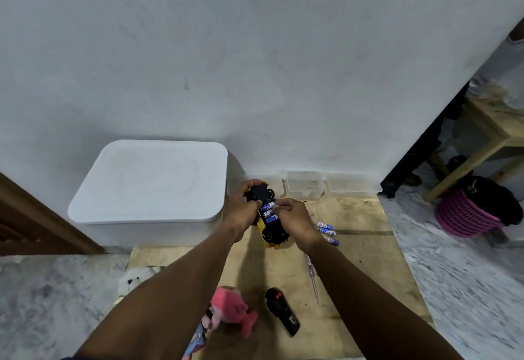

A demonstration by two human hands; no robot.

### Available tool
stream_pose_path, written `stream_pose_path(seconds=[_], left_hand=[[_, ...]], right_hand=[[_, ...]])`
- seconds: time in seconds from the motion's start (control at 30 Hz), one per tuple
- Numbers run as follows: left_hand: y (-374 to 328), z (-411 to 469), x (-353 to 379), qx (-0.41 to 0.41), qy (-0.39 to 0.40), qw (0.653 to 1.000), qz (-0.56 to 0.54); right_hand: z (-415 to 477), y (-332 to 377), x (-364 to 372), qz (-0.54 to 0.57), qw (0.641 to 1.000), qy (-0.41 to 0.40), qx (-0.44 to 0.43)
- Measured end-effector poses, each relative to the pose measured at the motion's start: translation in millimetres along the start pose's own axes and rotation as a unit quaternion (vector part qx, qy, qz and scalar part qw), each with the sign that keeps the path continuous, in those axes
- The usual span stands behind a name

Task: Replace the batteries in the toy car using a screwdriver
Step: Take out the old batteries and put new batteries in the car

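Note:
A yellow and black toy car (272,232) is held upside down above the plywood board (363,257). Its battery bay is uncovered and shows three blue batteries (268,213) side by side. My left hand (243,206) grips the car's far end. My right hand (295,215) has its fingertips pinched at the top battery in the bay. Three more blue and white batteries (327,232) lie on the board just right of my right hand. A clear-handled screwdriver (312,277) lies on the board below my right forearm.
A white lidded box (150,183) stands at the left against the wall. Clear plastic containers (304,185) sit along the wall. A black remote control (282,311), a pink plush toy (231,311) and a white plush toy (133,280) lie near me. A pink basket (465,215) stands at the right.

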State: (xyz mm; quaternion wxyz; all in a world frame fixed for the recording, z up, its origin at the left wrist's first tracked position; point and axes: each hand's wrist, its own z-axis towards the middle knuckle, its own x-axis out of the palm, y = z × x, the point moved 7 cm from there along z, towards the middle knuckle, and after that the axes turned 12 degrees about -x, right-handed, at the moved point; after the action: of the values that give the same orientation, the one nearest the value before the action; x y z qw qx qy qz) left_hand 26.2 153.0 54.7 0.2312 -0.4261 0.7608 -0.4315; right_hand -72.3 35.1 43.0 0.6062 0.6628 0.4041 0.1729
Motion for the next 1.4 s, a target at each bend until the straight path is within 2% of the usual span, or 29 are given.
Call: stream_pose_path(seconds=[0.17,0.33,0.53,0.67,0.77,0.83,0.87,0.9,0.97,1.17,1.3,1.4], left_hand=[[-3.0,-3.4,0.3,-0.001,0.013,1.0,0.003],[-8.5,-7.4,3.1,-0.007,0.031,0.999,0.033],[-14.8,-10.2,2.1,-0.025,0.048,0.998,0.037],[-18.0,-13.1,-2.1,-0.034,0.043,0.998,0.036],[-16.8,-13.8,-3.4,-0.039,0.04,0.998,0.037],[-16.3,-14.5,-2.1,-0.038,0.039,0.998,0.038],[-16.2,-15.1,-1.6,-0.037,0.04,0.998,0.04],[-16.0,-15.4,-0.7,-0.036,0.043,0.998,0.043],[-15.2,-15.6,0.4,-0.036,0.047,0.997,0.05],[-15.5,-16.3,-1.4,-0.032,0.048,0.995,0.076],[-11.6,-15.1,-4.0,-0.034,0.048,0.995,0.082],[-10.5,-13.5,-5.8,-0.035,0.044,0.996,0.075]], right_hand=[[-4.2,2.6,-3.1,0.03,0.999,-0.012,-0.009],[-3.3,2.3,-10.7,0.052,0.997,-0.062,-0.002],[-3.1,0.1,-26.8,0.239,0.963,-0.121,0.026],[-3.2,7.9,-32.8,0.34,0.935,-0.094,0.037],[-0.8,13.8,-29.3,0.251,0.967,-0.036,0.033],[1.9,17.7,-24.5,0.094,0.995,0.028,-0.011],[2.6,20.0,-21.1,0.009,0.997,0.06,-0.046],[2.1,22.4,-17.4,-0.066,0.991,0.084,-0.083],[0.1,22.4,-10.1,-0.136,0.977,0.116,-0.116],[-1.6,26.2,-4.8,-0.208,0.954,0.14,-0.167],[-7.7,34.2,4.9,-0.299,0.907,0.204,-0.216],[-10.6,42.6,10.5,-0.34,0.882,0.218,-0.245]])
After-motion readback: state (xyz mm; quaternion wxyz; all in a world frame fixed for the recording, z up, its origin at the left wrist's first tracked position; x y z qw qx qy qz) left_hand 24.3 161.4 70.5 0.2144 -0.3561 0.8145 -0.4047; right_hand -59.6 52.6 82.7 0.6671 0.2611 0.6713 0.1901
